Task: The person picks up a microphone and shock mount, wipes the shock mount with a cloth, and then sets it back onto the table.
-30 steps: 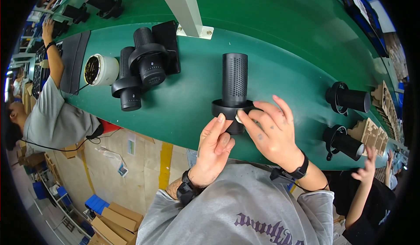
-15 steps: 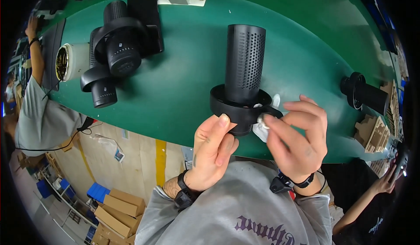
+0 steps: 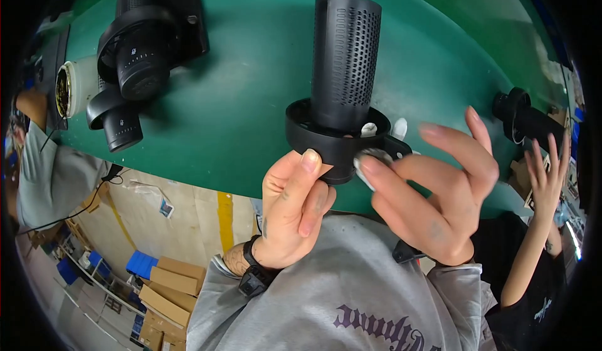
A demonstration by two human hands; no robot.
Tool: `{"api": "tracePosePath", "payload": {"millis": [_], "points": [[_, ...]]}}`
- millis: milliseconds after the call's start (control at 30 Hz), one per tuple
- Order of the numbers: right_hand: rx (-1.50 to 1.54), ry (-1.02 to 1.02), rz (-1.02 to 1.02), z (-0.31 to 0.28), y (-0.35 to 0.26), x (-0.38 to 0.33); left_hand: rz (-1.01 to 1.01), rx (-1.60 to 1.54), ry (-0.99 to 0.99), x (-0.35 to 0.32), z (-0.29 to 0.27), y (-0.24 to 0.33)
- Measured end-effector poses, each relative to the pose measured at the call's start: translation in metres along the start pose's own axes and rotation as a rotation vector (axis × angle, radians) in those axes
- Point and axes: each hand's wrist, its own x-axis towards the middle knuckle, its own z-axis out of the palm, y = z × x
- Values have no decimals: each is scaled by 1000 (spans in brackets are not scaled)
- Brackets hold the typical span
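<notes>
My left hand (image 3: pixel 291 210) grips the ring (image 3: pixel 320 138) of a black microphone (image 3: pixel 345 62), its thumb pressed on the front. The microphone stands up from the ring, its tall body covered with small holes. Two small white rounded tips (image 3: pixel 399 128) show beside and inside the ring; what they belong to is partly hidden. My right hand (image 3: pixel 439 191) is at the ring's right side, next to a short black arm (image 3: pixel 396 146). Its thumb and forefinger pinch a crumpled white cloth (image 3: pixel 362 174), while the other fingers are raised and spread.
Several black microphones (image 3: pixel 143 62) lie at the left of the green table (image 3: pixel 251 94), next to an open white jar (image 3: pixel 76 88). Another microphone (image 3: pixel 530 118) lies at the far right. One person's arm (image 3: pixel 31 110) is at the left; a co-worker's raised hand (image 3: pixel 547 172) is at the right.
The microphone and both hands sit slightly higher and further left in view. My right hand's outer fingers have spread, and the cloth shows less. The co-worker's hand at right has risen.
</notes>
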Motion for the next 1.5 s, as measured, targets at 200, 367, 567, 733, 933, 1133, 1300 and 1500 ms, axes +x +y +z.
{"api": "tracePosePath", "payload": {"millis": [200,367,567,733,933,1133,1300,1500], "points": [[38,-35,-16,3,-1,-3,-20,-58,-20,1,0,3],[17,25,12,0,4,6,-24,-56,-22,2,0,3],[9,1,-13,10,-2,5,-30,-83,-72,3,-6,2],[64,-83,55,-7,2,0,-34,-37,-16,1,-3,5],[65,-6,63,11,1,12,-35,-14,47,2,8,6],[17,-146,38,-15,-3,-2,-3,-96,-60,2,-5,3],[18,-73,121,-27,4,-9,-21,-74,-59,2,-2,5],[26,-97,101,-13,-6,-4,-23,-68,-51,0,-6,6]]}}
